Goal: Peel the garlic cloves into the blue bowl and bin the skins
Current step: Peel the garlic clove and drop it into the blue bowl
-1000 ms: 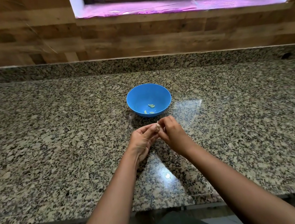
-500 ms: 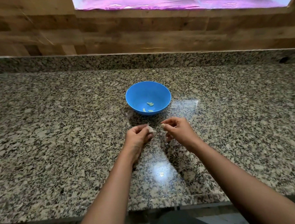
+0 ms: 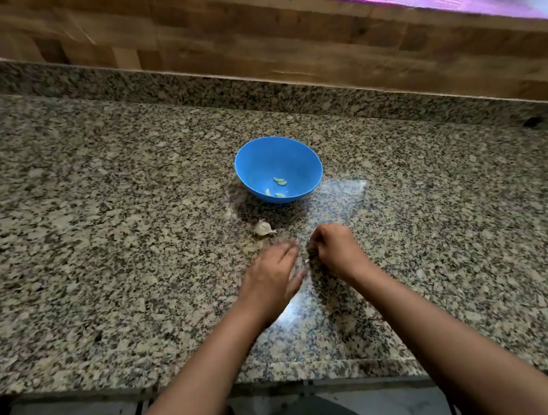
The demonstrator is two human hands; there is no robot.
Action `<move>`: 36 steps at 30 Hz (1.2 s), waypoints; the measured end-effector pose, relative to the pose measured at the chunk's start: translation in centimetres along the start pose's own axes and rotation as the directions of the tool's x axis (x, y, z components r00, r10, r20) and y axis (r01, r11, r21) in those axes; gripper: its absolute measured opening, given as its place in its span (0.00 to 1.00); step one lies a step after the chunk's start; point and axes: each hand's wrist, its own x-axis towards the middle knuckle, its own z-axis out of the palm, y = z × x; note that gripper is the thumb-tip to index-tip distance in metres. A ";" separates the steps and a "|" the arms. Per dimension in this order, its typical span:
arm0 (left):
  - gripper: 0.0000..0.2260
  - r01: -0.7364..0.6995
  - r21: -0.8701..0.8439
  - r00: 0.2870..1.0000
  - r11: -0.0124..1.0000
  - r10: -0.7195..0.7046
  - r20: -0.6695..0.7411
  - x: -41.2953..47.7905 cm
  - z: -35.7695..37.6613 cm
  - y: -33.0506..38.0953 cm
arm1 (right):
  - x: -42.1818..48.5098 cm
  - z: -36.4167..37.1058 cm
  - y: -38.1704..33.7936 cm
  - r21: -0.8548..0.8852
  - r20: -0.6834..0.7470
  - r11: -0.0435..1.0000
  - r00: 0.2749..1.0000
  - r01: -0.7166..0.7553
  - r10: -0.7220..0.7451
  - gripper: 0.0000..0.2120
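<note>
Peeling step's on: your right hand (image 3: 334,250) is curled tight, pinching a pale bit (image 3: 308,261), clove or skin, too small to tell. Your left hand (image 3: 273,273), blurred, hovers flat, fingers straight and holding nothing. A papery garlic piece (image 3: 263,228) lies on the granite counter (image 3: 98,246), just short of the blue bowl (image 3: 256,161) with its peeled cloves (image 3: 279,181). Next, probably reach for that piece; nothing blocks you, but no bin shows.

Seemingly peeled cloves (image 3: 280,182) in blue bowl (image 3: 258,163)
</note>
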 end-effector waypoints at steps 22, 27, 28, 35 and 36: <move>0.21 0.097 -0.032 0.995 0.995 -0.096 0.025 1.2 0.5 0.1 | -1.2 0.3 0.7 0.221 -0.062 0.974 0.996 -0.049 0.064 0.05; 0.06 0.312 -0.701 0.911 0.642 -0.412 0.029 2.3 -0.9 2.0 | -2.9 0.6 1.5 0.928 0.180 0.235 0.902 -0.288 0.392 0.11; 0.04 0.320 -0.772 0.903 0.549 -0.424 0.073 2.3 -1.0 2.6 | -3.1 0.5 1.2 0.947 0.233 0.123 0.899 -0.296 0.372 0.11; 0.02 0.293 -0.923 0.871 0.249 -0.468 0.150 3.0 -1.3 3.5 | -4.5 -0.1 0.5 0.962 0.272 -0.048 0.927 -0.269 0.258 0.13; 0.02 0.291 -0.923 0.874 0.253 -0.463 0.149 3.1 -1.4 3.4 | -4.5 -0.2 0.4 0.963 0.270 -0.053 0.934 -0.265 0.236 0.12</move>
